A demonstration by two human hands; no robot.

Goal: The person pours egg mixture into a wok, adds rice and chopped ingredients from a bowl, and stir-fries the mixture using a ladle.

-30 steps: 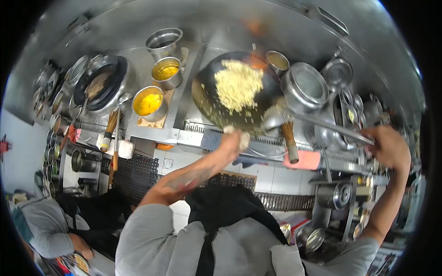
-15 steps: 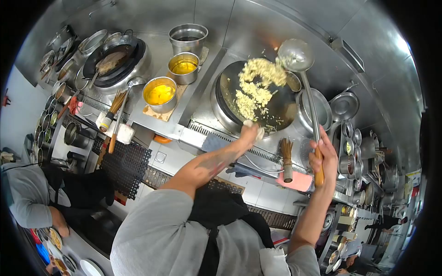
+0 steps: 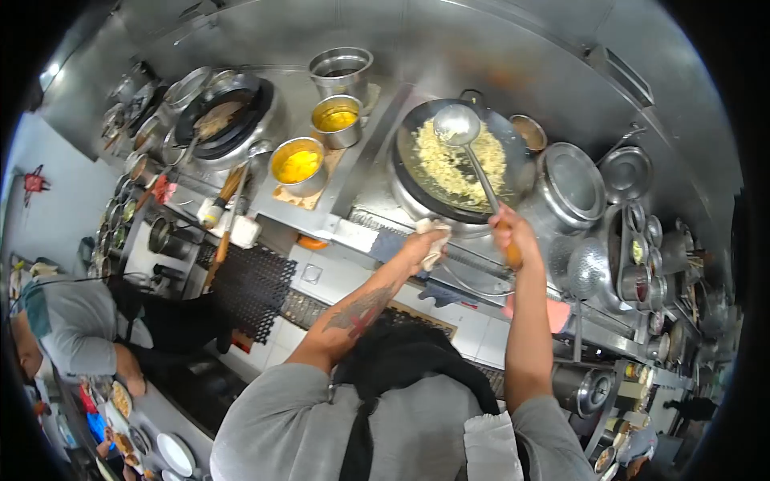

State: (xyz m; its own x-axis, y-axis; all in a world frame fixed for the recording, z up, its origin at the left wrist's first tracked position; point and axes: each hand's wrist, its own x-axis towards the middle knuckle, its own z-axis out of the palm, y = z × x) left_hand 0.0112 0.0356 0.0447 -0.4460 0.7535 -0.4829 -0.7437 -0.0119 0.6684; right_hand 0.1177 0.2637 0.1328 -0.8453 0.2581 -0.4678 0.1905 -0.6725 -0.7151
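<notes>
My right hand (image 3: 514,236) is closed round the wooden handle of a steel ladle (image 3: 457,127). The ladle's bowl is over the far part of a dark wok (image 3: 520,164). Yellow, crumbly food that looks like fried rice with egg (image 3: 437,167) lies spread in the wok. At the wok's near rim, my left hand (image 3: 417,247) grips a folded pale cloth (image 3: 434,243). The cloth is against or just below the rim; whether the fingers pinch the metal through it is hidden.
Left of the wok stand metal pots of yellow liquid, one nearer (image 3: 301,166) and one farther (image 3: 336,120). A second wok (image 3: 265,100) is far left. A perforated skimmer (image 3: 591,268) and lidded pot (image 3: 573,183) are at right. A co-worker (image 3: 80,325) stands at left.
The food, tossed up in the air before, now lies in the wok. The ladle has swung from the wok's right side to over it. My left hand keeps hold of the cloth.
</notes>
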